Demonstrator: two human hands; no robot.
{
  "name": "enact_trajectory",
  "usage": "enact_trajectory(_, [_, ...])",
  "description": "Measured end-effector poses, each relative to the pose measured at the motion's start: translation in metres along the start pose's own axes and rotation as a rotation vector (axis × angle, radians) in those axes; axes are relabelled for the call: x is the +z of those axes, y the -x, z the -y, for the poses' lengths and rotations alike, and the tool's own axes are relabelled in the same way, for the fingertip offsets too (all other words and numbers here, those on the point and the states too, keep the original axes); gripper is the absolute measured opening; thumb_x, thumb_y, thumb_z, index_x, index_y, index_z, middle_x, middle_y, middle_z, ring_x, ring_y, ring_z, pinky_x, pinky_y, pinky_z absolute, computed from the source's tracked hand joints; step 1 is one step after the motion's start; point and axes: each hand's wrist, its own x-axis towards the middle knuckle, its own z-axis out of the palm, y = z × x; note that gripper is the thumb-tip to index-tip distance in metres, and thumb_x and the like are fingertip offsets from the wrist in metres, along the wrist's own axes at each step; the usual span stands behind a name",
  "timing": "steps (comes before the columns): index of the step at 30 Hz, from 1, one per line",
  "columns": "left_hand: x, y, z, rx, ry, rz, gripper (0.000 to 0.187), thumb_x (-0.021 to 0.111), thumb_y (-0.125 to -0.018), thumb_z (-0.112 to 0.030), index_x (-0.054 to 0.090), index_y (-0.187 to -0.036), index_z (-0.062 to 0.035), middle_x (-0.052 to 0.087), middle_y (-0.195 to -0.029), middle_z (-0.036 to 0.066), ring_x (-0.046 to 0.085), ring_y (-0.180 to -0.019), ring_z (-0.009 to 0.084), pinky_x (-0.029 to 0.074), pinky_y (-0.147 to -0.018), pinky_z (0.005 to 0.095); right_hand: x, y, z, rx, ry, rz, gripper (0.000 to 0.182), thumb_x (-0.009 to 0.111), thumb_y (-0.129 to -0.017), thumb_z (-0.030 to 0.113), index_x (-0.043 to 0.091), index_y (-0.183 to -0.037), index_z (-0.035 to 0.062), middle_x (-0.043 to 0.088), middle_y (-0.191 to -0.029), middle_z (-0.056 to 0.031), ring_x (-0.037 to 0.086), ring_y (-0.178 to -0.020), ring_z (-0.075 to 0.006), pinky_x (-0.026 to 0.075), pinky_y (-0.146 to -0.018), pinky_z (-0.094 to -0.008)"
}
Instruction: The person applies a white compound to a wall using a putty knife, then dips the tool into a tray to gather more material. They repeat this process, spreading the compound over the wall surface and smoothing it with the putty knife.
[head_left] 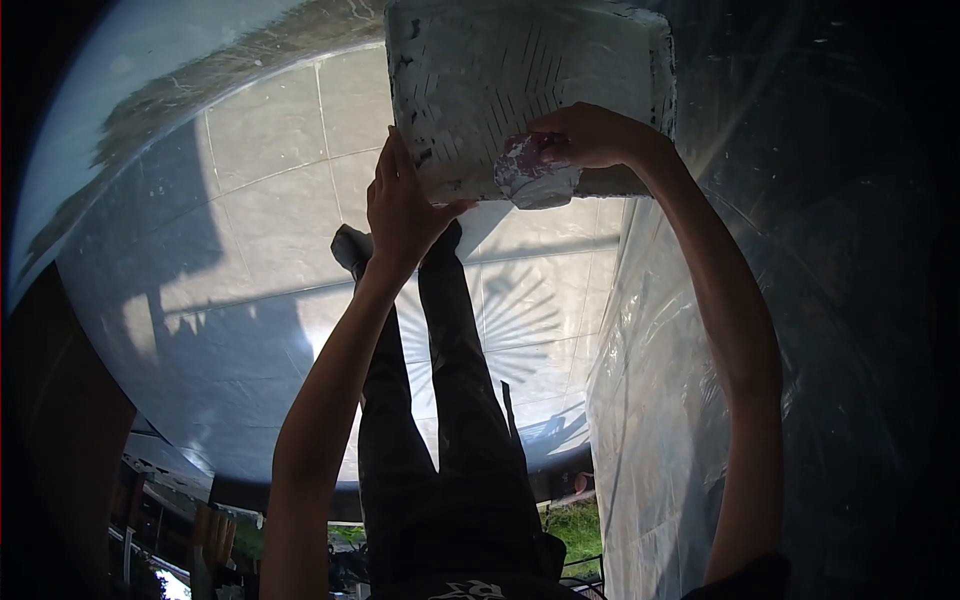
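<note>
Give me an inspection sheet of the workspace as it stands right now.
Surface: pale tiled floor, half sunlit, half in shadow.
Job's things: white-coated slatted panel, held up in front of the camera; paint-stained sponge pressed to its lower edge.
Clutter: nothing seen on the tiles.
Grippers: left hand braces the panel's lower left edge; right hand grips the sponge against the panel.
Cables: nothing seen.
Surroundings: clear plastic sheeting hangs along the right; person's dark trousers and shoe below; grass at the bottom edge.

No legible txt anywhere.
</note>
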Motion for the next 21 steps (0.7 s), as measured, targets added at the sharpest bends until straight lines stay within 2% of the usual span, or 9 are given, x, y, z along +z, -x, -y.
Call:
enact_trajectory(4, [-0.002,-0.001,0.002,0.001,0.035,-0.002,0.129,0.09,-0.057,-0.046,0.017,-0.15,0.0047,0.036,-0.146,0.027,0.044,-0.133,0.0374,0.043,-0.104,0.048,-0.003,0.008,-0.003,0.149,-0.241,0.08,0.042,0.068,-0.091,0.028,0.061,-0.129,0.0106,0.07,-0.108,-0.0107,0.068,-0.093,-0.0249,0.053,-0.08,-0.0376])
enact_trajectory(6, [-0.007,-0.001,0.002,0.002,0.051,0.019,0.128,0.09,-0.057,-0.047,0.02,-0.149,0.0064,0.037,-0.145,0.028,0.045,-0.132,0.0388,0.043,-0.103,0.047,-0.006,0.017,-0.002,0.184,-0.387,0.082,0.046,0.066,-0.093,0.029,0.058,-0.133,0.0073,0.07,-0.107,-0.0102,0.066,-0.088,-0.0205,0.054,-0.074,-0.0344])
enact_trajectory(7, [-0.01,0.0,0.002,0.008,0.054,0.007,0.128,0.09,-0.057,-0.047,0.02,-0.149,0.0064,0.037,-0.145,0.028,0.045,-0.132,0.0388,0.043,-0.103,0.047,-0.01,0.024,0.0,0.189,-0.461,0.109,0.044,0.065,-0.095,0.027,0.057,-0.133,0.0074,0.069,-0.104,-0.0077,0.062,-0.08,-0.0154,0.052,-0.068,-0.03])
enact_trajectory(8, [-0.013,0.002,0.002,0.027,0.035,-0.017,0.123,0.089,-0.061,-0.044,0.02,-0.149,0.006,0.037,-0.145,0.028,0.043,-0.133,0.0395,0.042,-0.104,0.0473,-0.014,0.032,0.002,0.186,-0.451,0.1,0.044,0.065,-0.095,0.027,0.057,-0.133,0.0074,0.069,-0.104,-0.0077,0.062,-0.08,-0.0154,0.052,-0.068,-0.03])
enact_trajectory(10, [-0.025,0.006,0.001,0.052,0.016,-0.052,0.118,0.088,-0.064,-0.042,0.021,-0.149,0.0057,0.036,-0.146,0.028,0.042,-0.134,0.0402,0.041,-0.105,0.0476,-0.02,0.048,0.011,0.164,-0.687,-0.033,0.044,0.066,-0.094,0.027,0.057,-0.131,0.0041,0.068,-0.097,-0.0052,0.059,-0.074,-0.0106,0.05,-0.064,-0.0264])
enact_trajectory(12, [-0.045,0.01,-0.001,0.113,0.012,-0.114,0.106,0.083,-0.073,-0.035,0.022,-0.15,0.0028,0.036,-0.147,0.027,0.036,-0.138,0.0407,0.038,-0.108,0.0481,-0.035,0.061,0.022,0.139,-0.734,-0.075,0.045,0.066,-0.093,0.029,0.059,-0.13,0.0036,0.067,-0.095,-0.0042,0.057,-0.072,-0.0092,0.05,-0.062,-0.0255])
enact_trajectory(15, [-0.085,0.012,-0.009,0.116,0.055,-0.181,0.093,0.077,-0.081,-0.029,0.023,-0.151,-0.0006,0.035,-0.149,0.024,0.032,-0.14,0.0398,0.035,-0.11,0.0483,-0.065,0.083,0.062,0.114,-0.831,-0.188,0.046,0.067,-0.092,0.03,0.06,-0.128,0.0021,0.066,-0.093,-0.0023,0.055,-0.069,-0.0068,0.048,-0.058,-0.0238])
enact_trajectory(17, [-0.115,0.01,-0.015,0.141,0.052,-0.248,0.09,0.077,-0.082,-0.028,0.024,-0.151,-0.0012,0.036,-0.149,0.023,0.032,-0.141,0.0396,0.035,-0.11,0.0485,-0.09,0.099,0.092,0.1,-0.865,-0.272,0.045,0.067,-0.092,0.029,0.06,-0.127,0.0012,0.065,-0.092,-0.0014,0.054,-0.068,-0.0057,0.047,-0.056,-0.0229])
enact_trajectory(21, [-0.188,0.008,-0.036,0.203,0.064,-0.385,0.08,0.073,-0.086,-0.024,0.029,-0.149,-0.0015,0.037,-0.149,0.022,0.031,-0.142,0.0394,0.032,-0.112,0.0496,-0.142,0.128,0.145,-0.11,-0.933,-0.366,0.042,0.067,-0.092,0.026,0.06,-0.126,0.0013,0.065,-0.093,-0.0024,0.056,-0.069,-0.0064,0.049,-0.057,-0.0226])
